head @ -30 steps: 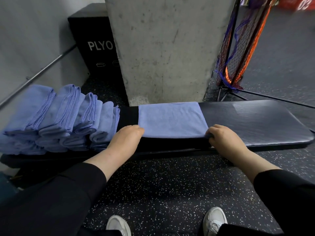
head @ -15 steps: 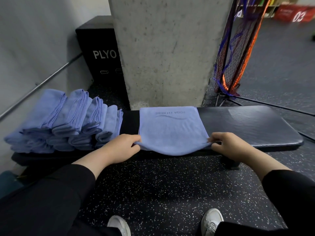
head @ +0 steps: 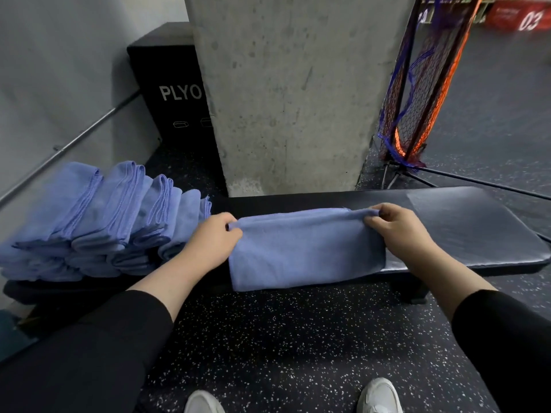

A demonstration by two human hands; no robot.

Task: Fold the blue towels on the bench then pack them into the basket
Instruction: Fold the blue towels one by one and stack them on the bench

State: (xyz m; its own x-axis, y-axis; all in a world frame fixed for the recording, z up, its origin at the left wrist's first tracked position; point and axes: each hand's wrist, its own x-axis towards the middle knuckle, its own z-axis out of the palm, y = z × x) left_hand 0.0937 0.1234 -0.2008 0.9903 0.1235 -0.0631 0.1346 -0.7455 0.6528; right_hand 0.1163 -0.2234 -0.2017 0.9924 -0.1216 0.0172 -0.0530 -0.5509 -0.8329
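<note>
Head view: left hand [head: 213,242] and right hand [head: 401,231] fingers pinch the blue towel [head: 304,251] on the bench [head: 477,231].

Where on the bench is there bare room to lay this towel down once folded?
Free: the bench pad right of the right hand, out to its rounded end. Crowded: the left end, stacked with folded towels up to the left hand; both hands hold the towel.

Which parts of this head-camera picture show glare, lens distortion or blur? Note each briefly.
Head view: pale glare on the right end of the bench; wide-angle bending curves the bench edge and concrete pillar; the pile of folded towels at the left looks soft, slightly blurred.
</note>
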